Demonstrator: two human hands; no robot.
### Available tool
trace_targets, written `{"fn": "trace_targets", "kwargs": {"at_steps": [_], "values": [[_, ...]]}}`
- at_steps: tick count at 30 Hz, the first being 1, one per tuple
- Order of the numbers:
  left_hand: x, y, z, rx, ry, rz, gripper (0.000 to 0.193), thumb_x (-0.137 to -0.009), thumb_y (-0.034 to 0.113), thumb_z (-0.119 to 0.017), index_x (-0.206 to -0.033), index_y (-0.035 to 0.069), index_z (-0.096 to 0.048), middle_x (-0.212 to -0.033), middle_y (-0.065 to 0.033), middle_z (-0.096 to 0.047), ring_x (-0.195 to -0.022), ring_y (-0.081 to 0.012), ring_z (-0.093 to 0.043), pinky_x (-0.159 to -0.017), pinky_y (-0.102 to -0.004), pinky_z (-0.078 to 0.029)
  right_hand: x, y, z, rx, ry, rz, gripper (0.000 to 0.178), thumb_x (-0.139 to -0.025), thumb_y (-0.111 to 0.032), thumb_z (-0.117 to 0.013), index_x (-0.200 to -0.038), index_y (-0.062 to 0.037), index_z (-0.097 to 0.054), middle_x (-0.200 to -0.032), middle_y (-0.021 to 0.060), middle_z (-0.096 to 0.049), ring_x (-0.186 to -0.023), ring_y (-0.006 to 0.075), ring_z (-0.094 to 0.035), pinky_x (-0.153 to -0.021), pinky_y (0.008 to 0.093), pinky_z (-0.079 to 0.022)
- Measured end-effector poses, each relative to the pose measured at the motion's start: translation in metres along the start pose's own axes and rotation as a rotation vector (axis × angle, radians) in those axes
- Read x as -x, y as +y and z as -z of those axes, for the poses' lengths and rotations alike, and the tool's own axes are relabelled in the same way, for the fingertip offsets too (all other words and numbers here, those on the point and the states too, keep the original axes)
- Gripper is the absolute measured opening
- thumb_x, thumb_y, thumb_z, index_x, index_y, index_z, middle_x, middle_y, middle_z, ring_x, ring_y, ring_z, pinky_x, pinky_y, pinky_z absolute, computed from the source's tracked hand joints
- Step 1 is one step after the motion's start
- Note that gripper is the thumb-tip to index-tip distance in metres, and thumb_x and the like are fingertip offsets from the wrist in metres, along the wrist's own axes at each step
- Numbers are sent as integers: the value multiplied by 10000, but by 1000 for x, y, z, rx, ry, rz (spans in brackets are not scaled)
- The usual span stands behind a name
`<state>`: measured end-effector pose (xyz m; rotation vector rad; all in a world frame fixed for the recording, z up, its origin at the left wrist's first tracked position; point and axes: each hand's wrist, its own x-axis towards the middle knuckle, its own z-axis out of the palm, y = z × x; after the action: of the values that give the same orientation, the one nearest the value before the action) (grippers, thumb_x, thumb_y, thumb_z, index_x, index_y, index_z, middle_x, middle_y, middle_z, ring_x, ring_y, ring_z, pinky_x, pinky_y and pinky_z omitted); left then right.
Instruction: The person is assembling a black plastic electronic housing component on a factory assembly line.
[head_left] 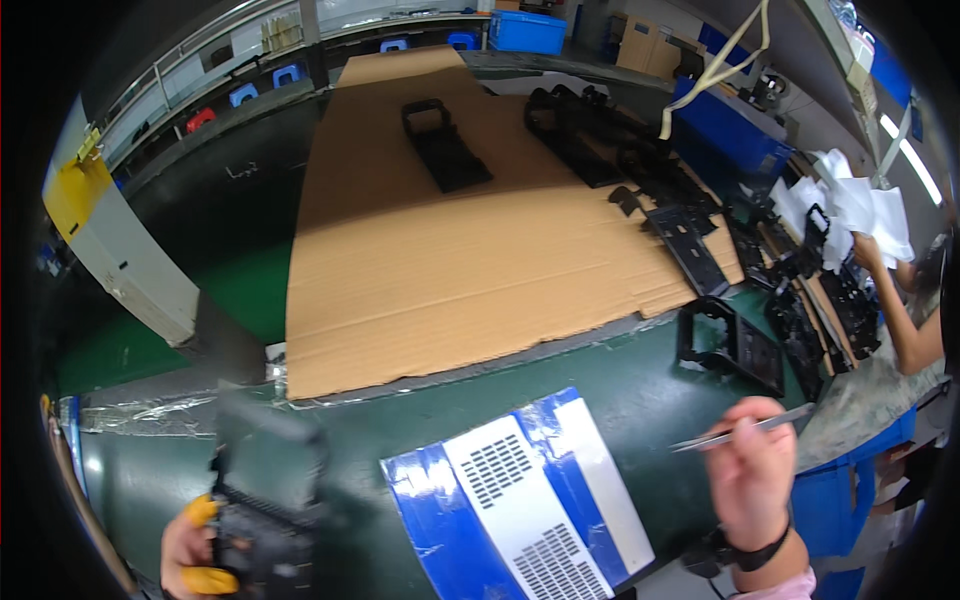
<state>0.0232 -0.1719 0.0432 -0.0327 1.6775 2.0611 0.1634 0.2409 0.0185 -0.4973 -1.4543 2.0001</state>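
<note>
At the lower left, my left hand (190, 552), with yellow covers on some fingers, grips a black plastic frame part (265, 535) by its side. The part's upper end is smeared by motion. My right hand (750, 470) is closed around a pair of metal tweezers (770, 424), whose tips point left. Between my hands lies a blue board (420, 495) with a white sheet (535, 500) on it. Two groups of small black strips sit in rows on that sheet. Beyond my right hand, another black frame part (760, 355) rests on the green table.
Cardboard (450, 280) covers the middle of the table, with a lone black part (445, 150) and several more piled right. A grey and yellow post (130, 260) rises at left. At the far right, another person's arm (905, 320) reaches toward white sheets (850, 210).
</note>
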Motion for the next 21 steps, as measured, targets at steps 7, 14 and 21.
{"fn": "trace_targets", "kwargs": {"at_steps": [7,14,21], "values": [[-29,45,112,21,173,-413,412,-846,176,-403,-1195,-43,-415,-1159,-189,-491,-1042,-255,-516,-905,-344,-413,5,-17,31,-80,144,59,118,-839,-114,-516,-896,-12,-501,-680,152,-592,-409,53,-387,-361,164,-290],[-195,58,191,-508,635,-366,400,-840,223,-508,-1187,45,-421,-1000,-86,-563,-883,-188,-524,-734,-274,-415,19,-8,38,-80,111,35,114,-837,-106,-513,-890,-6,-500,-682,155,-587,-412,65,-400,-379,175,-306],[-103,61,-28,-665,-334,-65,103,-699,28,-595,-785,-25,-577,-717,-97,-605,-668,-166,-602,-631,-272,-496,43,-35,100,-49,333,89,99,-823,-90,-538,-876,-6,-529,-712,155,-608,-434,50,-447,-385,142,-321]]}}
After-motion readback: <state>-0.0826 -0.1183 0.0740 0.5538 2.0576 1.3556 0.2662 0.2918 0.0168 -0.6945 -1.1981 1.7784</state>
